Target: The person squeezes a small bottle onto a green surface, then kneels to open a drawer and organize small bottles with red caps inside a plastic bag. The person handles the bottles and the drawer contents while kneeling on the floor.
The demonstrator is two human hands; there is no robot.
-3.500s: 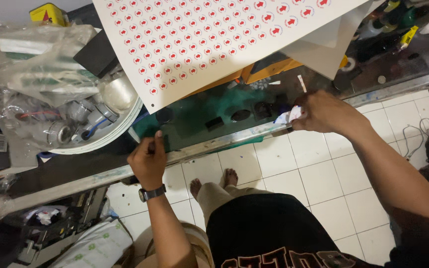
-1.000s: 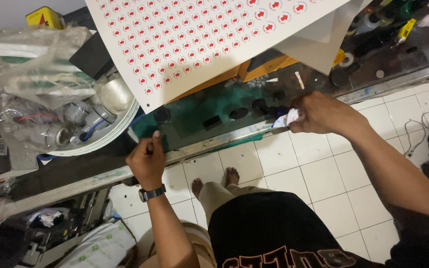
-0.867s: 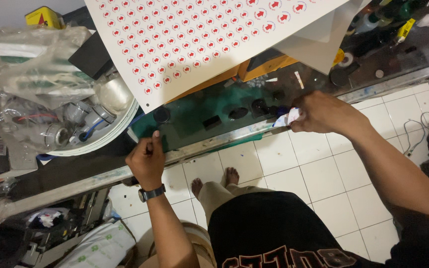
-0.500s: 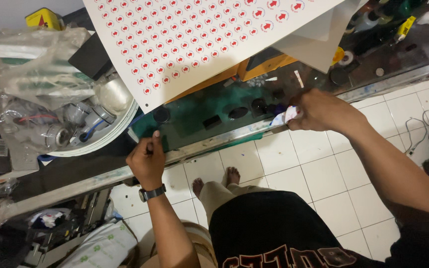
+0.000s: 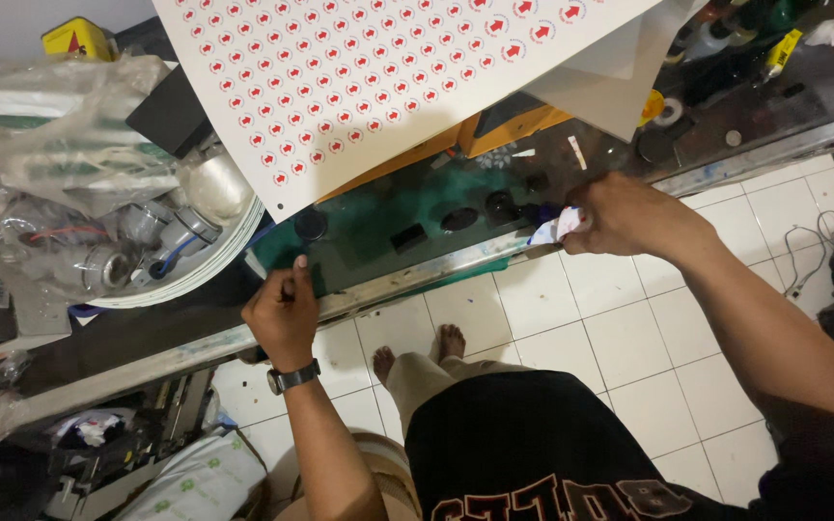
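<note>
From the head camera, looking straight down, both forearms reach forward over the edge of a workbench (image 5: 147,362). The left hand (image 5: 284,314), a dark watch (image 5: 292,377) on its wrist, sits curled at the near-left corner of a glass plate (image 5: 417,207) with green under it. The right arm stretches out longer, its hand (image 5: 629,214) bent down at the plate's right edge.

Above the plate hangs a large white sheet printed with rows of small red round stickers (image 5: 359,87); it covers the far part of the bench. To the left stands a white tub (image 5: 207,265) filled with cans and crumpled plastic bags, close beside the left hand. Bottles and small pots crowd the bench's far right. Below are white floor tiles (image 5: 571,309) and bare feet.

The left hand's fingers are closed, thumb up, pressing on the plate's corner. The right hand is closed around a crumpled white rag (image 5: 554,230), which touches the plate's edge.
</note>
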